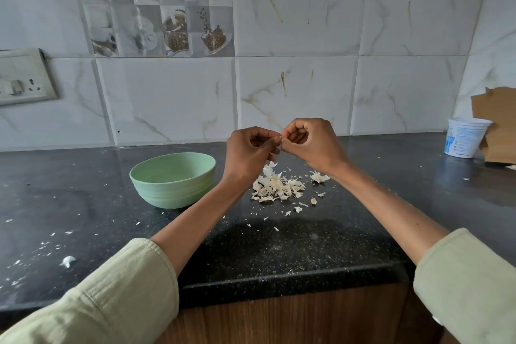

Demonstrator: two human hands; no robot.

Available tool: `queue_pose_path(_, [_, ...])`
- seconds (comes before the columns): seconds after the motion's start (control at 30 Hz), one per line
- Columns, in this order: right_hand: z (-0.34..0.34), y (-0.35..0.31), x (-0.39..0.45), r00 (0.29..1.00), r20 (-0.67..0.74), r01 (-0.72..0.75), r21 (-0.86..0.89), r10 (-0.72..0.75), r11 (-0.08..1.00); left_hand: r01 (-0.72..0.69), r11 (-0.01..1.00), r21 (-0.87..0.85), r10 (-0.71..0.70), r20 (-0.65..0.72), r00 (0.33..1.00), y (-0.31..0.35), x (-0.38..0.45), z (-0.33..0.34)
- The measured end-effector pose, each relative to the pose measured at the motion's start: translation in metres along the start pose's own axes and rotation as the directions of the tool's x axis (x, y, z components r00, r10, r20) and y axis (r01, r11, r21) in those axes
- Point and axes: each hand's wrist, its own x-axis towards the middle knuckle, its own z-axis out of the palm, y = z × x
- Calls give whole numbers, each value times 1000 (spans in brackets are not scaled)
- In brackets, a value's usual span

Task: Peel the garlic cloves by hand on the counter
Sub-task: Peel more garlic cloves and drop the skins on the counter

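Both hands, left hand and right hand, pinch a barely visible garlic clove with curled fingers above the counter; it could slip into the skins.

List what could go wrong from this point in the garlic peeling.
1. Both hands, left hand and right hand, pinch something tiny between them above the counter; it is too small to identify, and it could slip and drop among the garlic skins.
2. The green bowl sits close to the left forearm; a sideways move may nudge it.
3. Loose skin flakes lie scattered toward the counter's front edge and could fall off.
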Motion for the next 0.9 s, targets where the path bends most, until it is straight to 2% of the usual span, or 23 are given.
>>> queue_pose_path(0.43, [5,-2,0,1000,5,14,-49,-14,999,46,989,-138,-43,26,999,5,-3,1])
queue_pose_path(0.9, [7,-1,0,996,67,-56,-24,57,998,36,996,-82,-38,-24,999,4,-1,2])
